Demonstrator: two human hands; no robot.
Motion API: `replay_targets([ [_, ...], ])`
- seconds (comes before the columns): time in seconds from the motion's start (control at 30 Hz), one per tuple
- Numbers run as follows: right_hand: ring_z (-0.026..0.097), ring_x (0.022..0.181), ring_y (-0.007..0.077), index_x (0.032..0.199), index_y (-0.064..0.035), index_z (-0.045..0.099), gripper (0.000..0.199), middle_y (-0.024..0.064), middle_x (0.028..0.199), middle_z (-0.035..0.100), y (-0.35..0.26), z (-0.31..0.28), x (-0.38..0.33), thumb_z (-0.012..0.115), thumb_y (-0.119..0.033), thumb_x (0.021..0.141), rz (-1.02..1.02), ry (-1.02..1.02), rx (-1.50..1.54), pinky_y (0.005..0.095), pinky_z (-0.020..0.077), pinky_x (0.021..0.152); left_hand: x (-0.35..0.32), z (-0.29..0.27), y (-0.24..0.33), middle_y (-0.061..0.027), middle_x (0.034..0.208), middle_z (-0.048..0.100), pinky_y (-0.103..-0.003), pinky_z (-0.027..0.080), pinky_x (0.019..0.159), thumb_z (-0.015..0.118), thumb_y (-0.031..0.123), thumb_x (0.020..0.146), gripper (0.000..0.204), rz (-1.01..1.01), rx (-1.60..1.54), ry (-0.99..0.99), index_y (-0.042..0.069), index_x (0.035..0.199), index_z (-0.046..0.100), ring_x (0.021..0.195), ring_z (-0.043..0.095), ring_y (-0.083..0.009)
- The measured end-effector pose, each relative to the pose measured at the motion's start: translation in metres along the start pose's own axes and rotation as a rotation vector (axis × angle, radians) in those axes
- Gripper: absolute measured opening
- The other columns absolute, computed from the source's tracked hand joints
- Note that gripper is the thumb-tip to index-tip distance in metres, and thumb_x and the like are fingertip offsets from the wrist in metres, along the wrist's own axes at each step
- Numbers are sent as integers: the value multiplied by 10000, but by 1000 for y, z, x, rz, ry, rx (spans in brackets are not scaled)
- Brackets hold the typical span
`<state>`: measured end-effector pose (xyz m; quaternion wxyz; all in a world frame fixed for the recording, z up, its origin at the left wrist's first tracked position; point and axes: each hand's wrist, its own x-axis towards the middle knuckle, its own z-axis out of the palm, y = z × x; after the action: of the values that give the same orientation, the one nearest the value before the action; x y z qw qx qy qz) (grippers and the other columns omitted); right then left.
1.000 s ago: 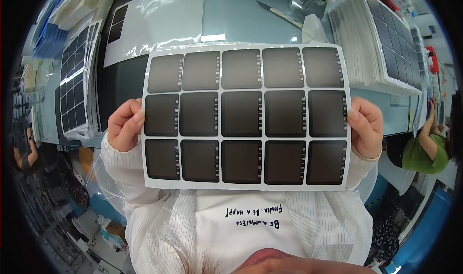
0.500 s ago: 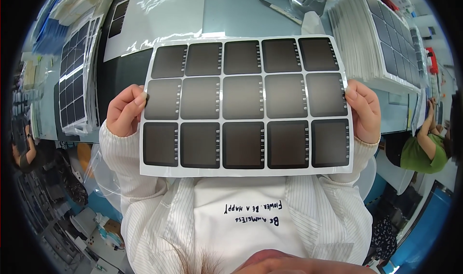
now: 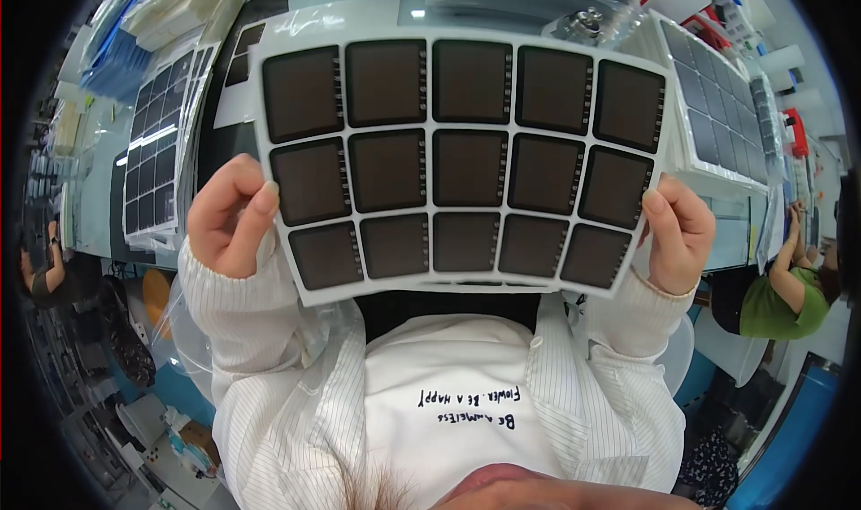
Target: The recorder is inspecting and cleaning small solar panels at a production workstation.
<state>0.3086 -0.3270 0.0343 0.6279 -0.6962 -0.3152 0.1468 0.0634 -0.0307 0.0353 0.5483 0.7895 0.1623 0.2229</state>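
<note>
Inspection appears to be the step in hand: a white sheet carrying three rows of five dark square cells is held up close before the head camera, raised off the grey tabletop and tilted slightly down to the right. Its left edge is pinched by the left hand, thumb laid on the front face, and its right edge is clasped by the right hand, so each grip is closed on the sheet. Similar sheets are seen stacked on the tabletop at far left and far right. A person in a green top is seated at the right. Any further handling would, by judgement, call for even support at both edges, so that the thin sheet is not bent.
</note>
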Motion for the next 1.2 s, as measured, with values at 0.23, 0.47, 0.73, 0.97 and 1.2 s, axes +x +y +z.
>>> replay_targets([
  [0.23,413,474,61,741,30,553,148,7,631,449,0,-10,11,562,-58,861,-430,89,-237,183,306,425,20,0,13,-58,664,454,-233,319,543,541,-37,810,98,457,349,131,-8,740,478,581,402,-127],
  [0.47,415,469,56,784,35,579,141,7,646,464,-10,-22,16,573,-76,871,-454,193,-202,175,300,424,36,5,28,-56,668,456,-235,323,545,548,-19,822,93,548,386,124,-11,754,484,584,405,-129],
  [0.73,425,526,55,862,38,612,117,6,686,495,-24,-49,21,569,-69,877,-466,286,-178,173,319,452,65,22,50,-52,661,454,-240,332,546,552,-29,817,94,649,357,103,-9,753,486,585,412,-135],
  [0.97,469,586,57,844,39,630,147,12,704,567,-23,-82,27,621,-107,853,-388,486,-209,186,352,528,100,61,67,-34,629,468,-218,336,516,589,-3,816,124,674,353,40,-10,722,508,544,414,-98],
  [1.2,460,654,22,947,15,663,211,-38,750,582,-24,-179,68,616,-170,858,-231,578,-300,169,340,577,171,150,83,-4,594,553,-203,361,497,642,202,829,194,479,115,-74,13,784,639,535,459,-65],
])
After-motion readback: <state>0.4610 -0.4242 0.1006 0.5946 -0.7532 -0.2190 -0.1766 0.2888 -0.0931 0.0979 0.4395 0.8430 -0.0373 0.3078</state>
